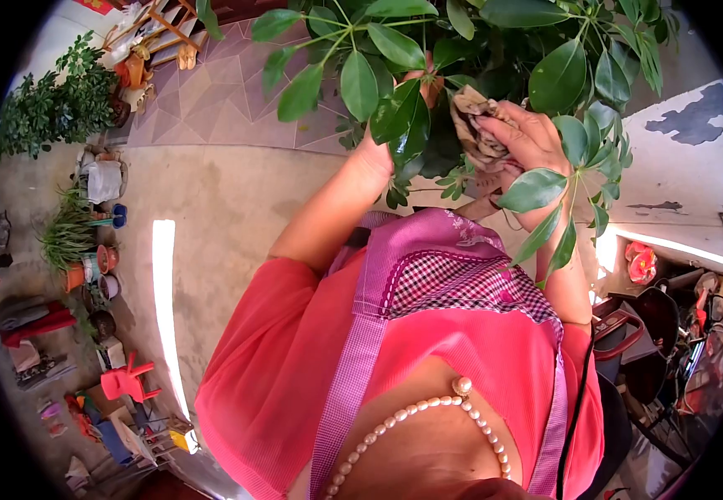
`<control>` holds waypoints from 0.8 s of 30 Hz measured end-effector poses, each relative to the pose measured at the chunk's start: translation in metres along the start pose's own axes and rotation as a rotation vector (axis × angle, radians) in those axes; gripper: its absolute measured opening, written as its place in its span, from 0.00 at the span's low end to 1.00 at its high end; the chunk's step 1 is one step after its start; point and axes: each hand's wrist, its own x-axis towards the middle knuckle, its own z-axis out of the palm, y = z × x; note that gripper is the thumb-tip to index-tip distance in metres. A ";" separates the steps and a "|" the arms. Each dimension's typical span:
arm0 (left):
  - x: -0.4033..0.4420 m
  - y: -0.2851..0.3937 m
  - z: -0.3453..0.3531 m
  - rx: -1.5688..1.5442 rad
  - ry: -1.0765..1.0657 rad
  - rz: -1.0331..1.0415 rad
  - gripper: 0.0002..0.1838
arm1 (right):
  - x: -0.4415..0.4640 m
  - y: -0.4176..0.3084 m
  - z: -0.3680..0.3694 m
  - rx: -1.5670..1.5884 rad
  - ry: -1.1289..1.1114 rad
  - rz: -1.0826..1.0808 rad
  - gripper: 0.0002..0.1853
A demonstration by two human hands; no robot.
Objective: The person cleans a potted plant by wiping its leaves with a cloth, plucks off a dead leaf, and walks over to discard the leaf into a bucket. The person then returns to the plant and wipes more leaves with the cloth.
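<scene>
A leafy green potted-type plant (360, 86) spreads across the top of the head view. My right hand (535, 137) is closed on a crumpled brown-and-cream patterned cloth (476, 125), among the leaves. Glossy leaves cover most of my left hand (430, 86). Its visible fingers are bent among the stems, and what they grip is hidden. One broad shiny leaf (403, 121) hangs in front of this hand. Another sprig (535, 190) hangs across my right wrist and forearm.
Concrete floor (228, 196) meets patterned tiles (211, 100). To the left are another leafy plant (53, 104), several pots, a spiky plant (70, 229) and a small red chair (128, 379). A dark bag (620, 333) and clutter lie at the right, by a white peeling surface (653, 167).
</scene>
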 end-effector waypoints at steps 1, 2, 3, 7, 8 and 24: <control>-0.008 -0.010 0.014 0.232 0.074 0.060 0.25 | -0.001 -0.004 0.003 -0.022 -0.010 -0.028 0.28; -0.009 -0.022 0.030 0.411 -0.015 0.026 0.29 | 0.004 0.000 0.008 -0.061 -0.013 -0.099 0.28; -0.009 -0.029 0.038 0.536 0.002 0.071 0.31 | 0.008 0.002 0.015 -0.074 -0.028 -0.129 0.29; 0.006 -0.028 0.015 0.716 -0.039 0.203 0.32 | 0.010 0.001 0.048 -0.081 -0.032 -0.271 0.30; 0.008 -0.030 0.009 0.667 -0.073 0.245 0.31 | 0.004 -0.002 0.053 -0.081 -0.046 -0.312 0.30; -0.005 -0.023 0.016 0.483 -0.019 0.164 0.24 | 0.000 0.009 0.063 -0.033 -0.044 -0.373 0.27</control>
